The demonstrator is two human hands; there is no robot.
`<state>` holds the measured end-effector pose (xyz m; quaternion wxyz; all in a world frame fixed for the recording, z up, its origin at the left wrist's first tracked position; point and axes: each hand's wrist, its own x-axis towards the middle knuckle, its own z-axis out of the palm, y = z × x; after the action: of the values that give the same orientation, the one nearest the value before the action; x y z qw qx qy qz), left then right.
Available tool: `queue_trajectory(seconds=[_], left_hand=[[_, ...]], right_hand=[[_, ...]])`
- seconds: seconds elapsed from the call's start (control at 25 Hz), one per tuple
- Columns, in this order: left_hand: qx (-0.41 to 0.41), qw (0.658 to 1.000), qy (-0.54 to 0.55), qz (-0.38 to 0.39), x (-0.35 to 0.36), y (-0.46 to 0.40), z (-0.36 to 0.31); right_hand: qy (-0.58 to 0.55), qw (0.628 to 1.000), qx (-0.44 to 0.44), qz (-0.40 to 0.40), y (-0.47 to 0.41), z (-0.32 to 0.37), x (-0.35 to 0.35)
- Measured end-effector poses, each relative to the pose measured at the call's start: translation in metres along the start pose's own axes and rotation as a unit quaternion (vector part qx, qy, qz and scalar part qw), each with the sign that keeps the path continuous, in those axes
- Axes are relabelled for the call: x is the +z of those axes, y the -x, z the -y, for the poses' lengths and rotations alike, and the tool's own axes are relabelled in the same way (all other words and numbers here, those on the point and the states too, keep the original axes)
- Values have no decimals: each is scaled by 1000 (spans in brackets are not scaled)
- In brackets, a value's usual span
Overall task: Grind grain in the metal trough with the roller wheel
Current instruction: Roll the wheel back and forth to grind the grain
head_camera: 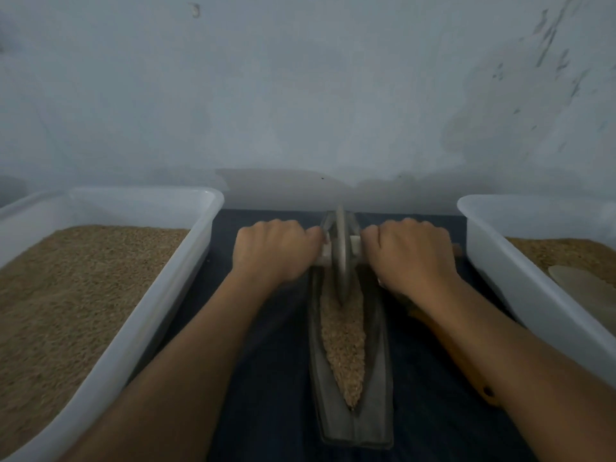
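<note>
Pale, scuffed wall [300,95] closes off the far side of your workspace, and a dark cloth [266,378] covers the surface under everything. Your metal trough [376,378] lies lengthwise on that cloth, running away from you, with a narrow bed of grain [343,348] along its groove, tapering to a point at the near end. The roller wheel [341,255] stands upright on edge toward the far end of the trough, its rim down in the grain.

Your left hand [271,250] has its fingers curled round the axle handle [320,258] on its side of the wheel, and your right hand [411,255] grips the handle on the other side the same way; both fists sit just beside the disc.

You appear to be mid-grind, with the wheel at the far reach of a stroke. The grain nearest you looks coarse, so the work seems far from finished. The next move likely calls for drawing the wheel back toward you along the groove, pressing evenly through both fists so the disc stays upright and does not ride up the trough's sloped walls.

To your left a white tub [186,261] holds a deep layer of grain; another white tub [500,261] on your right holds grain too, with a pale rounded object [583,281] resting in it that you cannot identify from here.
</note>
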<state>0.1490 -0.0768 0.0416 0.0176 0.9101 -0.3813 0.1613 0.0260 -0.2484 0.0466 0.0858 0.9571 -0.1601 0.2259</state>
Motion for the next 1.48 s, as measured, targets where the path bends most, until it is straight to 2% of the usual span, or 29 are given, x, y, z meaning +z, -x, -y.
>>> queue_trajectory(seconds=[0.08,0.16,0.24,0.36,0.44,0.56,0.68,0.76,0.84,0.88,0.92,1.0,1.08,1.16,1.32,1.4,1.48], left_hand=[[-67,991,60,97,1,-30,8],[-84,987,86,102,2,-37,8],[-48,997,16,59,1,-21,3],[45,994,-78,-62,-2,27,-6],[60,991,-47,-114,-2,64,-9],[33,986,64,-151,-6,99,-10],[37,985,40,-164,-4,98,-12],[45,988,-16,-146,-2,79,-11],[86,987,-90,-97,1,48,-6],[72,991,-90,-67,2,30,-4],[41,995,-79,-41,0,9,-2],[-41,998,13,50,-2,-23,3],[-79,991,73,82,3,-36,5],[-57,996,40,58,5,-27,9],[42,992,-82,-85,5,33,-7],[31,989,-65,-131,-3,62,-16],[20,988,-1,-151,-4,81,-17]], right_hand=[[5,999,16,32,-27,-4,6],[8,999,6,31,-37,-4,5],[19,1000,-5,23,-25,0,1],[-17,1000,10,13,19,3,-8],[-29,999,1,-22,49,10,-15],[-27,996,-20,-87,79,15,-22],[-26,994,-33,-100,84,12,-20],[-21,998,-37,-46,66,4,-18],[0,998,-61,9,31,-6,-12],[-1,997,-72,28,14,-11,-6],[-9,996,-74,45,-1,-15,-1],[-32,996,-52,63,-26,-19,7],[-40,997,-22,59,-40,-17,11],[-22,998,-32,50,-37,-9,8],[-5,1000,-22,4,17,-2,-8],[-8,1000,-8,-11,51,4,-18],[-25,999,-16,-44,74,9,-25]])
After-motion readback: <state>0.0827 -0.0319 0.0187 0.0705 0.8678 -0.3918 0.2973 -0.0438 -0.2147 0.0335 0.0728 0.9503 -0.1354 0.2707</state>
